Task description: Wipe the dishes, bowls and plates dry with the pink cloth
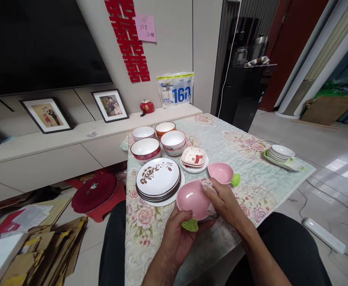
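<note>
Above the table's near edge I hold a pink bowl (190, 198) with a green leaf-shaped handle, tilted towards me. My left hand (181, 232) grips it by the handle end, thumb on the rim and fingers underneath. My right hand (223, 200) presses a crumpled pale cloth (206, 184) against the bowl's right rim. Just beyond lies a second pink bowl (221, 172) with a green leaf handle. To the left is a stack of white plates (158, 176) with brown flowers. Small bear-patterned dishes (193, 157) sit on white saucers behind the held bowl.
Several round bowls (145, 149) stand in stacks at the table's far left. Small white dishes (282, 151) rest on a green-tipped tray (296, 164) near the right corner. A red stool (95, 190) and flattened cardboard (43, 254) are on the floor at left.
</note>
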A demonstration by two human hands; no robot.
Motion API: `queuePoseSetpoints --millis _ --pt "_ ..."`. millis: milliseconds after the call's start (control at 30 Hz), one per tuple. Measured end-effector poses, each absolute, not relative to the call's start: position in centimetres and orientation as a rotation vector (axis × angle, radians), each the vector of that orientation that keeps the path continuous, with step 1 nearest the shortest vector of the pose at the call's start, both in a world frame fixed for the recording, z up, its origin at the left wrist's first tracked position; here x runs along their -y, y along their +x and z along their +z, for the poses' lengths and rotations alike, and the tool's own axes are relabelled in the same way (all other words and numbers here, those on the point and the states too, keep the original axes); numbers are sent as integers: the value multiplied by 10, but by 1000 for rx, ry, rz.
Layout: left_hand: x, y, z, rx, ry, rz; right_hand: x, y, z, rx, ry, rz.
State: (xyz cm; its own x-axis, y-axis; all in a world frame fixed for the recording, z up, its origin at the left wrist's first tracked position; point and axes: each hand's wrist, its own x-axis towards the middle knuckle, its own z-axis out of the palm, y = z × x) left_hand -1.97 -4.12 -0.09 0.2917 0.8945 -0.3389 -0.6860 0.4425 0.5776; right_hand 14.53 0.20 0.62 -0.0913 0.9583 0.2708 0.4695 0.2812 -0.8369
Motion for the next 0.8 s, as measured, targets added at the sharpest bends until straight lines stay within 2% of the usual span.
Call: queuePoseSetpoints --millis 133,400,600,800 --pt "39 -21 -2 -763 319 1145 -1 151 7 1664 -1451 373" --pt "40 -16 1 -683 376 1121 13 137 23 1702 -1199 230" --pt "44 -13 8 -751 353 1136 10 118 10 1852 -1338 -149" --pt "47 -9 9 -747 433 1167 13 103 -4 1860 -1385 -144"
